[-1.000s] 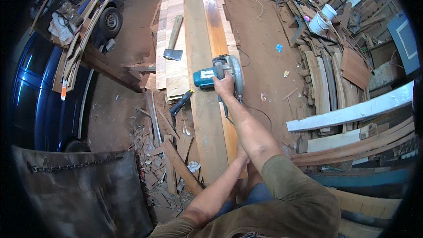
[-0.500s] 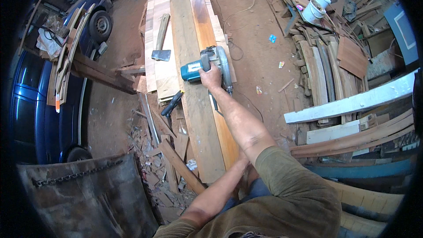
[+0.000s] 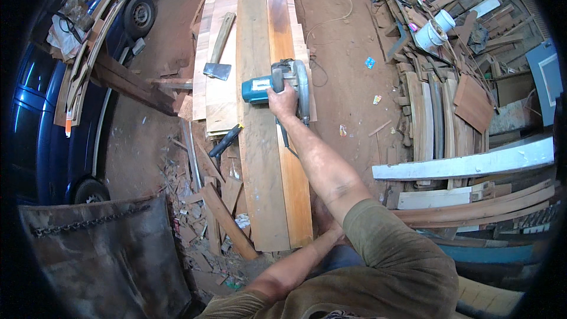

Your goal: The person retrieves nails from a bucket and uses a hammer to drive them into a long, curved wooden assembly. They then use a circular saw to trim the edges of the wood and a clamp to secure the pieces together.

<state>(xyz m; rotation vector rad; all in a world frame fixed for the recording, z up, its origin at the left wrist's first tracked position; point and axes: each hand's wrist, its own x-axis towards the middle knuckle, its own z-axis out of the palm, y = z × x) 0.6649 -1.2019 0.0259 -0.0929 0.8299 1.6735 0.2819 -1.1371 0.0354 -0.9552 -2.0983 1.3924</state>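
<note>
My right hand (image 3: 283,101) is closed round the rear handle of a teal and grey circular saw (image 3: 257,90). The saw rests across two long boards laid side by side, a grey-brown board (image 3: 264,189) and an orange-brown board (image 3: 296,192). My left forearm (image 3: 295,263) crosses under my right arm near the boards' near end; its hand is mostly hidden there, so its fingers cannot be made out. A hatchet (image 3: 218,71) with a wooden handle lies left of the saw on pale planks (image 3: 205,97). Closer to me lies a black-handled tool (image 3: 226,142) with a yellow tip.
Wood scraps (image 3: 198,224) litter the ground at left, near a dark sheet (image 3: 106,254) with a chain. A blue vehicle (image 3: 56,142) stands farther left. Stacked timber (image 3: 434,118), a white beam (image 3: 460,162) and white buckets (image 3: 430,34) fill the right. A cord (image 3: 333,20) trails over the dirt floor.
The whole view has tilted slightly, showing more of the boards' near end. My right hand stays on the saw, which keeps about the same place beside the hatchet.
</note>
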